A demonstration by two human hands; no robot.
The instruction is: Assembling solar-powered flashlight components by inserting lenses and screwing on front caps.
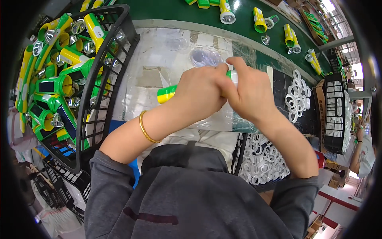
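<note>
- The left hand point(203, 85) is wrapping around a green and yellow flashlight point(166, 94) and gripping it, near the middle of the frame.
- The right hand point(253, 89) is curling its fingers around the white end of that same flashlight, so both hands are holding it.
- The flashlight is tilting a little above the surface point(139, 89), with its green and yellow end pointing left; the hands are hiding most of its middle.
- A gold bracelet point(145, 128) is circling the left wrist.
- Just above the hands, a pile of clear round discs point(203, 58) is lying on the surface.
- Right of the hands, white rings point(294, 95) are sitting in a loose heap on a black patch.
- At the left of the frame, a black basket point(128, 24) is holding lots of green and yellow flashlights point(53, 85) and shiny cups.
- Below the right forearm, many more white rings point(262, 161) are filling a bin.
- Along the top, more flashlights point(259, 19) are lying on a long green surface point(167, 11).
</note>
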